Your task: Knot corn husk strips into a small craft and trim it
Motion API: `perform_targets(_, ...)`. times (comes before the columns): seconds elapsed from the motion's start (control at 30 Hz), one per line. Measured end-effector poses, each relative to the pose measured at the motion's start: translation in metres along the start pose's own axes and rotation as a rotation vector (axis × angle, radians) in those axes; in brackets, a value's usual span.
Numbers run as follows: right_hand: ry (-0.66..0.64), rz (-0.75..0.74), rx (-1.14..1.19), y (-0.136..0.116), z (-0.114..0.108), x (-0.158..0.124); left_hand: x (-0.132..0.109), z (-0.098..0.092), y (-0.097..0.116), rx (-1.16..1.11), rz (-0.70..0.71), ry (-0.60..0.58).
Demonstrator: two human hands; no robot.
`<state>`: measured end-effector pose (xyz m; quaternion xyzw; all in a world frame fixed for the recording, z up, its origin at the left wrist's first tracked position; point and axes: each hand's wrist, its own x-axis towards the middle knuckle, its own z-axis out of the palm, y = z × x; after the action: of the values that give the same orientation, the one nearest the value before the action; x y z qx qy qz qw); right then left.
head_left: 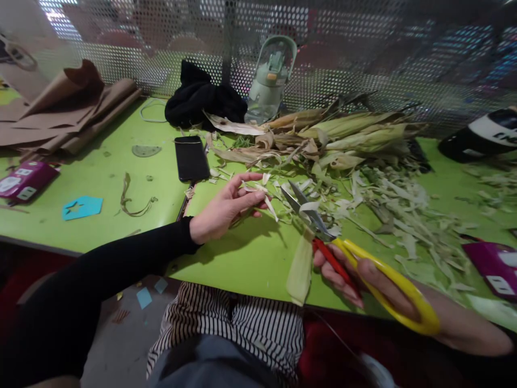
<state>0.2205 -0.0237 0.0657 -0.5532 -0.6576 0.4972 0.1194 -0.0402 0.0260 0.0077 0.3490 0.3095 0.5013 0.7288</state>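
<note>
In my left hand (pixel 230 207), thumb and fingers pinch a pale strip of corn husk (pixel 271 207) above the green table. My right hand (pixel 343 275) grips scissors (pixel 388 280) with one yellow and one red handle. Their blades stand apart and point up and left, towards the left hand, with a curl of husk (pixel 309 207) lying across them. A wider piece of corn husk (pixel 301 267) hangs below the blades near the right fingers; whether those fingers hold it I cannot tell. Husk shreds (pixel 398 210) are strewn to the right.
Behind the hands lies a heap of corn husks (pixel 351 134). A phone (pixel 192 158), a black cloth (pixel 205 99) and a clear bottle (pixel 267 81) are near it. Brown paper (pixel 76 108) is at left. A dark bottle (pixel 480 134) lies at right. A perforated metal screen (pixel 363 59) stands behind.
</note>
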Motion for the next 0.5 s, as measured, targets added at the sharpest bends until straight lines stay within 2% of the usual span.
perform_targets(0.1, -0.132, -0.037, 0.045, -0.003, 0.005, 0.001, 0.001, -0.001, -0.003, 0.030, -0.006, 0.008)
perform_targets(0.27, -0.194, -0.073, 0.025, 0.002, 0.010, 0.005, 0.003, -0.002, -0.009, 0.024, 0.010, -0.032)
perform_targets(0.5, -0.245, -0.034, 0.043, 0.007, 0.011, 0.006, 0.002, -0.002, -0.010, 0.101, 0.028, -0.036)
